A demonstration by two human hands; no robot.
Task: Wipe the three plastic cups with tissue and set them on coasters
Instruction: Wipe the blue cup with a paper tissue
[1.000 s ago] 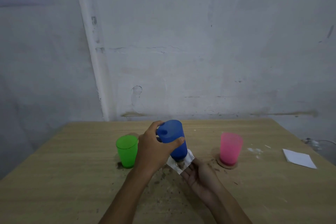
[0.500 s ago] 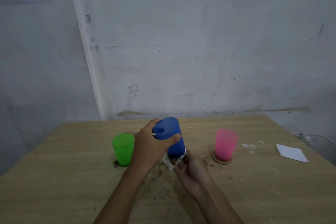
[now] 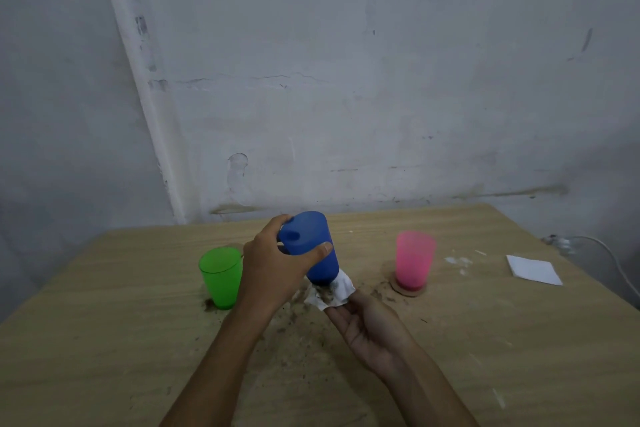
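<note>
Cups, plastic — three counted. One blue cup (image 3: 317, 248), lifted off the table (image 3: 104, 340) and tilted, is clamped near its rim by the left hand (image 3: 277, 270), thumb on the near side and fingers wrapped over the far side. One green cup (image 3: 221, 277) stands upright just left of that hand. One pink cup (image 3: 414, 259) stands upright on the one coaster (image 3: 408, 289) I can make out clearly, to the right and well apart from the blue one. Tissue (image 3: 334, 291), one piece, white and soiled brown, is pressed against the blue cup's base by the right hand (image 3: 372, 329), palm up, fingers closed under it. Paper, white (image 3: 533, 269), one flat sheet — far right of the table. Brown dirt (image 3: 294, 319) lies scattered on the tabletop beneath both hands.
</note>
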